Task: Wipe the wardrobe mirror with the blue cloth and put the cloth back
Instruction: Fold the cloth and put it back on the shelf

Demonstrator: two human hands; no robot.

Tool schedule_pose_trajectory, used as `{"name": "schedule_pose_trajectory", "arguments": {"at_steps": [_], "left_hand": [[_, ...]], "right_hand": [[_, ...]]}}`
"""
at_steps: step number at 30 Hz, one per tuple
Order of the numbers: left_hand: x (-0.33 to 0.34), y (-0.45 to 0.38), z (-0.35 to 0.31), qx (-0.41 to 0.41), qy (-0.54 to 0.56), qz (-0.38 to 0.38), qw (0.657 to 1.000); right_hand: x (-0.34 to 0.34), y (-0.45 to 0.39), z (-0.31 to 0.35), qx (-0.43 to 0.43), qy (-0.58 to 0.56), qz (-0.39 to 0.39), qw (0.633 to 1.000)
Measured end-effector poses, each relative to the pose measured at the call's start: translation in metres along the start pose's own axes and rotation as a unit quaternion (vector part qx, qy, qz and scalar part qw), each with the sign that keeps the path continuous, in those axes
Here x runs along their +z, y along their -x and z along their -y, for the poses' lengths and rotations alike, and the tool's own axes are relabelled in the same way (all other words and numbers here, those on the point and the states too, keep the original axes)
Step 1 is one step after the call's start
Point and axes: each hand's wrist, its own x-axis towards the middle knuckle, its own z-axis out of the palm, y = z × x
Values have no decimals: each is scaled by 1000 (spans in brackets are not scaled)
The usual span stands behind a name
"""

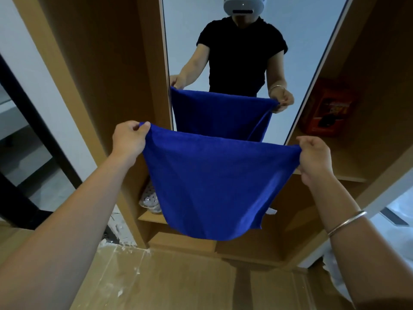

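Left hand (129, 139) and right hand (315, 159) held apart, each pinching a top corner of the cloth (212, 184) hanging spread between them, shoe (149, 198) on shelf (152, 217) below left hand, mirror (245, 63) beyond, red box (326, 108) on shelf past right hand.

An orange box (326, 108) with dark printing stood on a wooden shelf (348, 163) at the right, in an open compartment of light brown board. Lower down, a pale perforated item (149, 198) lay on another shelf (150, 217), partly hidden, too little of it showing to tell what it was. The floor (169, 280) below was wood-toned, scattered with white flecks and crumbs near the base of the left panel.
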Motion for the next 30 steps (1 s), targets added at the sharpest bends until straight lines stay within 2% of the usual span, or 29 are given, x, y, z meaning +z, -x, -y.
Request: {"name": "schedule_pose_trajectory", "arguments": {"at_steps": [2, 4, 6, 8, 10, 15, 24, 27, 30], "left_hand": [[-2, -3, -3, -6, -20, -28, 999], [-3, -3, -6, -29, -8, -23, 999], [-2, 1, -9, -18, -6, 40, 999], [0, 6, -10, 13, -39, 111, 993], [1, 9, -11, 34, -82, 135, 987], [2, 4, -4, 93, -165, 77, 979], [3, -4, 2, 130, -176, 24, 975], [-3, -10, 2, 132, -193, 28, 972], [-6, -11, -2, 125, -174, 39, 976]], "right_hand": [[-1, -2, -2, -4, -8, 22, 1000], [-1, -2, -3, -3, -33, 82, 996], [-2, -2, -4, -5, -54, 159, 986], [-2, -3, -5, -26, -37, 188, 981], [-3, -3, -6, -66, 28, 167, 983], [-6, -10, -14, -164, 169, 50, 971], [-7, -7, -12, -216, 276, -34, 936], [-11, -7, -8, -201, 257, -39, 944], [-11, -7, -6, -192, 172, -5, 966]]}}
